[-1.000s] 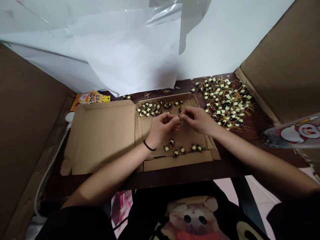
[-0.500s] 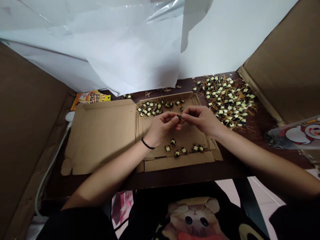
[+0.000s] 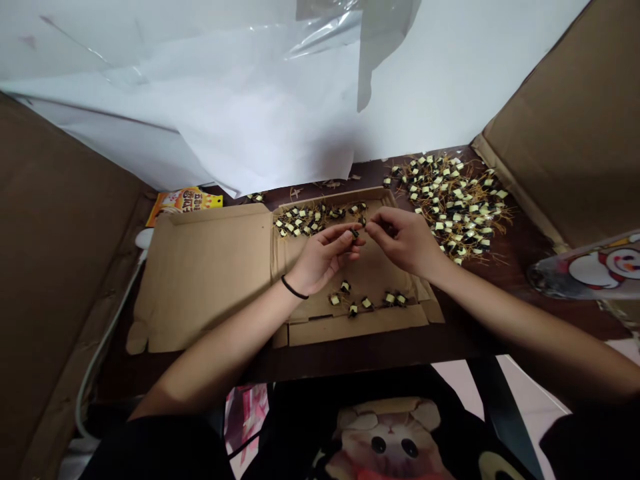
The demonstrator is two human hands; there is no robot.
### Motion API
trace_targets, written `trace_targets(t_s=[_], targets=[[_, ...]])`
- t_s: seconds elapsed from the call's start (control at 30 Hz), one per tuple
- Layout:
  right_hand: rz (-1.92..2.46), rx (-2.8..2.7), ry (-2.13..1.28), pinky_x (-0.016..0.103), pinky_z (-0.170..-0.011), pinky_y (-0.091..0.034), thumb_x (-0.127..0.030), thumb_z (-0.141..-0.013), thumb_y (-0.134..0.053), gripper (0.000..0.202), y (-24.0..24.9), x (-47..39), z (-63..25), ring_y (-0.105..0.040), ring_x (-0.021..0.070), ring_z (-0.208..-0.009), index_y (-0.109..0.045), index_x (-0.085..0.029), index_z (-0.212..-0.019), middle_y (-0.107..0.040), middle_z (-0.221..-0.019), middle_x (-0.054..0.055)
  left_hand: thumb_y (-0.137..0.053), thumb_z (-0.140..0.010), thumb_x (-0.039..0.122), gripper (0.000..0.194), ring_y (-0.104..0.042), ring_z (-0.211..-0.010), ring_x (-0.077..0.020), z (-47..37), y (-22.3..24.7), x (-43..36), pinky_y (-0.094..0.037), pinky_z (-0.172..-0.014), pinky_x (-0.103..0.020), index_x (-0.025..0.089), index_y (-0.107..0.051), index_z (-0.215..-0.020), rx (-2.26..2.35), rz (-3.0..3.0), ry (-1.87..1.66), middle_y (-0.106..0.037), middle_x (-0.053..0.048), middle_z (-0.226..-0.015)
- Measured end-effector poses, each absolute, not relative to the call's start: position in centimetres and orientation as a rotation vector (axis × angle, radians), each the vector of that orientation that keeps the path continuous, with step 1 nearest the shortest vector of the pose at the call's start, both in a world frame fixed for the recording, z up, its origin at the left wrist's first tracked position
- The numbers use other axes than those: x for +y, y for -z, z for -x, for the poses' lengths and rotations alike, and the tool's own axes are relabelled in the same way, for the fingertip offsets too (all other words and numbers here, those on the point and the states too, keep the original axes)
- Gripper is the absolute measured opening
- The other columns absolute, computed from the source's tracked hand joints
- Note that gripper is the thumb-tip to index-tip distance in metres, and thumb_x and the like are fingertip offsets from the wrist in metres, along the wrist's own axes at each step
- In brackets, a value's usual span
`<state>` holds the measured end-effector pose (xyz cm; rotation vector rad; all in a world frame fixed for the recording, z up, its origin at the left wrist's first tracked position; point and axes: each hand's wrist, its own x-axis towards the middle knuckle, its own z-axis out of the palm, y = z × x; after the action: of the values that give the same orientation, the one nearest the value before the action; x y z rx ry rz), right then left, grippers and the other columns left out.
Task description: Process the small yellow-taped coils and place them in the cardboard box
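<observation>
My left hand (image 3: 325,257), with a black band at the wrist, pinches a small dark wire-leaded coil (image 3: 355,234) between thumb and fingertips above the cardboard box. Close on its right, my right hand (image 3: 404,241) has thumb and forefinger pressed together; whatever lies between them is too small to make out, perhaps a wire lead. Similar coils with pale yellow tops and copper-coloured leads form a cluster (image 3: 303,220) along the box's back edge. Several more coils (image 3: 367,303) are spread near its front edge.
The open cardboard box (image 3: 215,280) lies flat on a dark table (image 3: 320,363). At the right is a large pile of coils (image 3: 455,203). An orange snack packet (image 3: 185,200), a white cable (image 3: 107,340) and a snowman-printed clear bag (image 3: 590,267) flank it. Cardboard panels (image 3: 570,127) rise at both sides.
My right hand has drawn slightly away from the coil, opening a small gap between the two hands' fingertips. The left hand keeps the coil, now turned a little. The view has shifted slightly.
</observation>
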<state>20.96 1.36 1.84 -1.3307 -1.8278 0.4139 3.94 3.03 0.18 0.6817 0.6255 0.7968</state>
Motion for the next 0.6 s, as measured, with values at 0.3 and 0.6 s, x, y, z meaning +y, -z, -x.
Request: trace_targets(t_s=[0.3, 0.6], targets=[[1.011, -1.916, 0.020, 0.026, -0.057, -0.042, -0.037, -0.083, -0.063, 0.017, -1.18, 1.21, -21.11, -0.054, 0.0138, -0.064, -0.059, -0.021, -0.086, -0.063, -0.076, 0.003, -0.072, -0.076, 0.019, 0.014, -0.065, -0.064, -0.0093, -4.01, -0.39, 2.76, -0.052, -0.060, -0.020, 0.012, -0.065, -0.085, 0.633, -0.642, -0.827, -0.067, -0.001, -0.073], [1.143, -1.871, -0.182, 0.028, -0.058, -0.045, -0.034, -0.086, -0.061, 0.012, -1.72, 0.57, -20.65, -0.057, 0.0140, -0.064, -0.064, -0.023, -0.084, -0.065, -0.075, 0.003, -0.074, -0.074, 0.021, 0.017, -0.066, -0.068, -0.0114, -4.17, -0.45, 2.59, -0.053, -0.072, -0.028, 0.014, -0.062, -0.084, 0.652, -0.633, -0.823, -0.067, 0.000, -0.073]])
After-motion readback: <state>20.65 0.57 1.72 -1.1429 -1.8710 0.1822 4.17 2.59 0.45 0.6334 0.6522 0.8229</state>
